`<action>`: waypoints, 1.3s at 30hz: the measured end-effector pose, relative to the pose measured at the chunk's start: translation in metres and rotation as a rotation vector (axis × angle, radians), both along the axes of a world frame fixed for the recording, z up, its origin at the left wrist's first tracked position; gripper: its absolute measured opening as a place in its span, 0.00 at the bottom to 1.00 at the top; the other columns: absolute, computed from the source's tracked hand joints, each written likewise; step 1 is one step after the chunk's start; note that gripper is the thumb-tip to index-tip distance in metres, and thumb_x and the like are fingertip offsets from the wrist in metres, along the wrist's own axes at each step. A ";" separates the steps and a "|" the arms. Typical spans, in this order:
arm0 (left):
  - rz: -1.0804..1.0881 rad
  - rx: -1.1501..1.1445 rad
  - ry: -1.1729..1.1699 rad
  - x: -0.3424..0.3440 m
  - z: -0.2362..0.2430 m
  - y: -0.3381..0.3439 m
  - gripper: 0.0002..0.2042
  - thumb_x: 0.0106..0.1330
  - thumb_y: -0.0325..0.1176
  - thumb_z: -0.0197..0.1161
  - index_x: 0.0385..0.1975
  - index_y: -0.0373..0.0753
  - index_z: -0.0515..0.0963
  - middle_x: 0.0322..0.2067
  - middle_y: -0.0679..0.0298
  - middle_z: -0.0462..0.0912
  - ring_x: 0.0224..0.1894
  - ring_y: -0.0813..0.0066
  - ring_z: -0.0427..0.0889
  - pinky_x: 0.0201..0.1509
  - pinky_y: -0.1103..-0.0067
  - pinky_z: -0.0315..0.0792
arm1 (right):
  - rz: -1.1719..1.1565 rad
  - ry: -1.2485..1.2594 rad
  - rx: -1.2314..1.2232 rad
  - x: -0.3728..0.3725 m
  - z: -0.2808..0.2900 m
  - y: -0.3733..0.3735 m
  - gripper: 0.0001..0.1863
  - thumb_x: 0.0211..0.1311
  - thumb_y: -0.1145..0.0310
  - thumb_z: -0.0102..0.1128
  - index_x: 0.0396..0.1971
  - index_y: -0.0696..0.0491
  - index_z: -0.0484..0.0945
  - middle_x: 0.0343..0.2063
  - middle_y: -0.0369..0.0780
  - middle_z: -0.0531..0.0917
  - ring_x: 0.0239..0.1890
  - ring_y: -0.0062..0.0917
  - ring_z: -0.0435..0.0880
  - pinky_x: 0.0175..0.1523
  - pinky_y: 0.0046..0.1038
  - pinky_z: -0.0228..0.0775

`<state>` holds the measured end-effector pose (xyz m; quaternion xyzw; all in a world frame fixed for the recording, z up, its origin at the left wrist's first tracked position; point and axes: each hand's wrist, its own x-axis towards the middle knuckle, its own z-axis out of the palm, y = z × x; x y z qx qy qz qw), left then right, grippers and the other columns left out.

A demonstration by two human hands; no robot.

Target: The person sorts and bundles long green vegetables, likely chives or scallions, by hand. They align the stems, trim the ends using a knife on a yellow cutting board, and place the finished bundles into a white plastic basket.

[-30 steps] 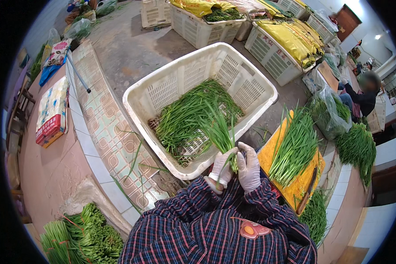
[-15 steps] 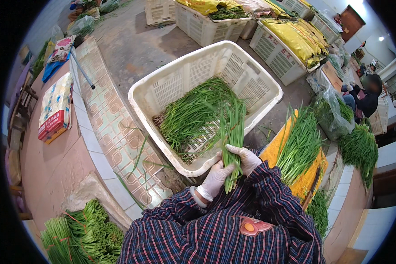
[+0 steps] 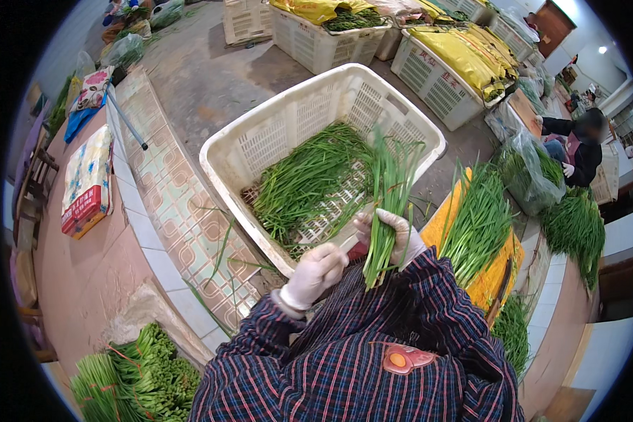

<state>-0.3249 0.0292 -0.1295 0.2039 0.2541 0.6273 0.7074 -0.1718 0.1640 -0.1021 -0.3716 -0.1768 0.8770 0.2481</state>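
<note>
Since half a second ago, the left hand [image 3: 313, 276] has come off the bunch of green leaves [image 3: 380, 243] and moved leftward, while the right hand [image 3: 404, 238] keeps the bunch upright. Its left fingers fold inward into a loose fist, well apart from the stems; I cannot tell whether anything thin sits between the fingertips. On the right hand, the fingers close around the lower part of the bunch, thumb across the front, with fingertips showing at the left edge. That bunch stands in front of the near right side of the white crate [image 3: 295, 116], pale cut ends down, its narrow blades spreading and blurring at the top.

Both hands wear thin, wrinkled whitish gloves; the sleeves are dark woven cloth with red and pale checks. Rigid plastic forms the crate, rounded at the corners, with slotted walls and a grid floor. Inside lies a loose tangle of slender leaves [image 3: 309, 176]. Right of the hands, a flat yellow-orange board [image 3: 496, 281] carries a neater, glossy green heap [image 3: 475, 232] and a dark, narrow blade-like tool [image 3: 501, 290]. Thick green bundles [image 3: 137, 373] tied with reddish bands lie at lower left.
</note>
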 end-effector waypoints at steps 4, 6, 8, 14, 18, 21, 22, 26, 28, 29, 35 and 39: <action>-0.085 0.122 0.328 -0.023 0.031 -0.015 0.11 0.68 0.35 0.47 0.37 0.34 0.72 0.13 0.69 0.66 0.14 0.82 0.63 0.18 0.85 0.58 | -0.045 -0.216 0.114 -0.005 0.005 0.010 0.11 0.59 0.67 0.54 0.36 0.59 0.71 0.35 0.43 0.79 0.40 0.33 0.79 0.44 0.35 0.73; 0.196 0.361 1.017 -0.001 0.058 -0.002 0.11 0.66 0.33 0.48 0.43 0.35 0.72 0.24 0.62 0.75 0.20 0.76 0.71 0.24 0.82 0.65 | -0.051 -0.198 0.155 -0.011 0.009 0.007 0.11 0.60 0.67 0.53 0.36 0.59 0.70 0.33 0.44 0.80 0.36 0.32 0.80 0.42 0.32 0.74; 0.290 0.398 1.550 0.022 0.071 0.008 0.15 0.62 0.31 0.51 0.48 0.36 0.69 0.38 0.50 0.75 0.36 0.53 0.77 0.36 0.70 0.72 | -0.112 -0.266 0.182 -0.021 0.007 0.002 0.10 0.60 0.68 0.53 0.35 0.59 0.71 0.32 0.44 0.80 0.35 0.31 0.81 0.39 0.30 0.74; 0.375 0.369 1.362 0.049 0.040 0.020 0.13 0.61 0.26 0.54 0.46 0.34 0.69 0.25 0.52 0.77 0.25 0.58 0.78 0.30 0.73 0.70 | -0.168 -0.319 0.181 -0.036 0.009 0.003 0.08 0.60 0.68 0.51 0.34 0.58 0.71 0.26 0.42 0.78 0.25 0.27 0.79 0.30 0.29 0.74; -0.116 0.315 0.925 0.022 0.054 0.001 0.06 0.62 0.25 0.53 0.37 0.34 0.74 0.21 0.69 0.72 0.20 0.84 0.67 0.24 0.86 0.63 | -0.115 -0.218 0.164 -0.022 0.021 0.021 0.07 0.59 0.68 0.53 0.31 0.57 0.72 0.24 0.40 0.78 0.23 0.25 0.78 0.29 0.28 0.74; -0.697 0.269 0.857 0.007 0.043 -0.012 0.07 0.61 0.26 0.50 0.36 0.38 0.75 0.23 0.63 0.76 0.22 0.72 0.75 0.28 0.80 0.68 | -0.154 -0.119 0.276 0.024 0.052 0.048 0.08 0.57 0.67 0.55 0.30 0.57 0.72 0.23 0.40 0.79 0.24 0.26 0.78 0.34 0.30 0.74; -0.665 0.340 1.018 0.005 0.024 -0.018 0.07 0.62 0.29 0.50 0.35 0.39 0.75 0.23 0.61 0.77 0.23 0.67 0.76 0.28 0.77 0.69 | -0.252 -0.206 0.336 0.041 0.075 0.051 0.08 0.56 0.68 0.55 0.30 0.57 0.72 0.23 0.40 0.79 0.25 0.25 0.78 0.35 0.30 0.74; -0.771 0.182 1.790 -0.010 -0.040 -0.050 0.11 0.61 0.41 0.49 0.31 0.42 0.75 0.28 0.53 0.79 0.33 0.52 0.78 0.34 0.63 0.70 | -0.331 -0.253 0.364 0.107 0.119 0.077 0.11 0.54 0.67 0.57 0.32 0.60 0.73 0.28 0.43 0.80 0.27 0.26 0.80 0.34 0.29 0.76; -0.910 0.106 1.863 -0.010 -0.067 -0.062 0.12 0.60 0.39 0.47 0.33 0.41 0.76 0.30 0.53 0.80 0.35 0.53 0.79 0.37 0.63 0.71 | -0.405 -0.353 0.333 0.139 0.126 0.080 0.11 0.56 0.68 0.55 0.33 0.60 0.72 0.28 0.43 0.80 0.28 0.27 0.80 0.36 0.29 0.76; -0.958 0.083 1.888 -0.010 -0.078 -0.068 0.12 0.59 0.38 0.47 0.33 0.40 0.76 0.31 0.52 0.80 0.35 0.53 0.79 0.38 0.63 0.71 | -0.453 -0.402 0.327 0.149 0.124 0.078 0.11 0.57 0.67 0.54 0.35 0.59 0.71 0.30 0.43 0.79 0.30 0.27 0.80 0.36 0.29 0.75; -1.030 0.061 1.902 -0.008 -0.116 -0.083 0.16 0.59 0.40 0.45 0.38 0.39 0.76 0.32 0.51 0.80 0.37 0.53 0.79 0.41 0.63 0.71 | -0.501 -1.013 0.442 0.241 0.007 0.092 0.20 0.56 0.63 0.56 0.42 0.64 0.72 0.36 0.45 0.80 0.37 0.30 0.79 0.44 0.33 0.72; -1.079 0.018 1.905 -0.008 -0.060 -0.071 0.22 0.54 0.46 0.55 0.46 0.40 0.70 0.45 0.44 0.73 0.40 0.51 0.78 0.42 0.64 0.72 | -0.208 -1.803 0.529 0.217 -0.009 0.060 0.39 0.53 0.47 0.54 0.53 0.67 0.62 0.54 0.54 0.66 0.57 0.40 0.66 0.61 0.35 0.57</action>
